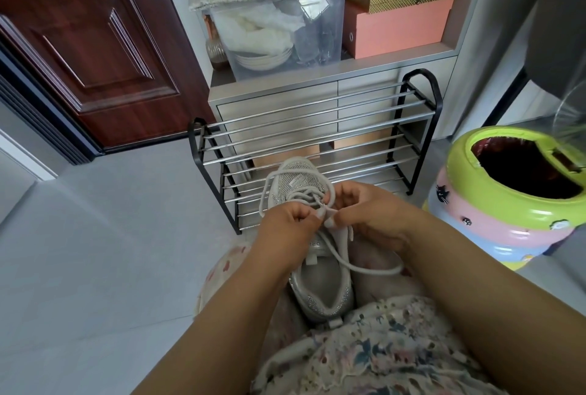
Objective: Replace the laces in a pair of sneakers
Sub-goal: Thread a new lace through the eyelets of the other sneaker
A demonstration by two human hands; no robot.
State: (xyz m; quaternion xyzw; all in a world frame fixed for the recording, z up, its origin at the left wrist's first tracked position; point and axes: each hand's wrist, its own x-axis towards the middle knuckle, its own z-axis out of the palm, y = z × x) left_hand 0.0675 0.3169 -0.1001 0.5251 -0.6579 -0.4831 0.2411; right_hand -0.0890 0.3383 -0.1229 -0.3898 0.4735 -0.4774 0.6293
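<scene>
A grey mesh sneaker (320, 287) with sparkly trim lies on my lap, toe pointing away from me. A white lace (364, 268) runs through its eyelets and loops loosely over the toe and down past the tongue. My left hand (285, 226) and my right hand (371, 217) meet over the middle of the shoe. Each pinches the lace between thumb and fingers. Only this one shoe is in view.
A black and chrome shoe rack (317, 141) stands just beyond the sneaker. A colourful round bin (513, 204) with a green rim sits at the right. Behind the rack are a low cabinet (276, 103), a clear storage box (279, 30) and pink boxes (399, 30). A dark red door (95, 46) is at the left.
</scene>
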